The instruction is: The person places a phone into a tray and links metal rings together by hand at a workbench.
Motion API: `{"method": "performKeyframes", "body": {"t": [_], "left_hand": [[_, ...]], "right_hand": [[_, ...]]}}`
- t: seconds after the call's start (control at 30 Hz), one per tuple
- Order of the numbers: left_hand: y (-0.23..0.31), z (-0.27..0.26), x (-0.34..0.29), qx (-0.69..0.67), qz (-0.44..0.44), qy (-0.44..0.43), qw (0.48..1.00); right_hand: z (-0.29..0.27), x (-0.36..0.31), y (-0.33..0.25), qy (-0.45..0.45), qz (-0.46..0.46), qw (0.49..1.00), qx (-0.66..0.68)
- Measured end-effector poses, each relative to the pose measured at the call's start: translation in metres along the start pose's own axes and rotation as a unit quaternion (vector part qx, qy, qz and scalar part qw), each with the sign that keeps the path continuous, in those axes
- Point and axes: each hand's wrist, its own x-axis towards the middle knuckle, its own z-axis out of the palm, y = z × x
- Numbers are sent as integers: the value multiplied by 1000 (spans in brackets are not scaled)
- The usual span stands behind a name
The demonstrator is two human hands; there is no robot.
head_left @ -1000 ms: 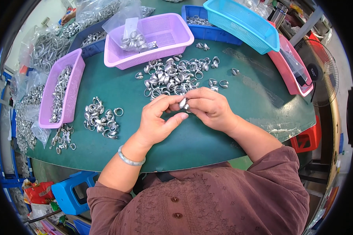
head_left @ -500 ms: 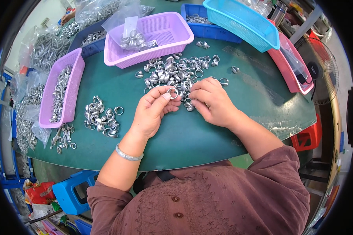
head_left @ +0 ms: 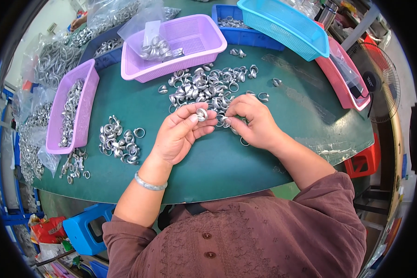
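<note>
A silver ring [head_left: 201, 114] with a broad domed top is pinched between the thumb and fingers of my left hand [head_left: 177, 134], its other fingers loosely curled. To the right, my right hand [head_left: 254, 123] has thumb and fingertips closed on another silver ring [head_left: 224, 122] at the near edge of a pile. The pile of silver rings [head_left: 201, 83] spreads across the green table [head_left: 204, 167] just beyond both hands. One more ring [head_left: 244, 141] lies partly under my right hand. A smaller heap of rings [head_left: 119, 141] sits left of my left forearm.
Beyond the pile stands a purple basket [head_left: 139, 74] with a bag of rings [head_left: 155, 46]. Another purple basket [head_left: 89, 111] is at the left, near bagged metal parts [head_left: 55, 65]. Blue [head_left: 282, 28] and pink [head_left: 343, 83] baskets and a fan [head_left: 373, 81] are right.
My left hand has turned its ring so the domed top shows. My right fingers have drawn nearer to the left hand and closed on a ring at the pile's edge.
</note>
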Motion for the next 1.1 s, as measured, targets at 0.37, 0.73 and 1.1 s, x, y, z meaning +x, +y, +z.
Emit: {"method": "performKeyframes", "body": {"t": [0.37,0.73,1.1], "left_hand": [[-2,6,-1,41,-4,60,997],[-5,14,-3,186,-81,112,973],[-11,16,-3,262,-23,125,957]], "right_hand": [[1,-2,-3,12,106,985,135],[6,-1,-5,-23,43,988,148],[7,-2,-10,-13,59,990,131]]}}
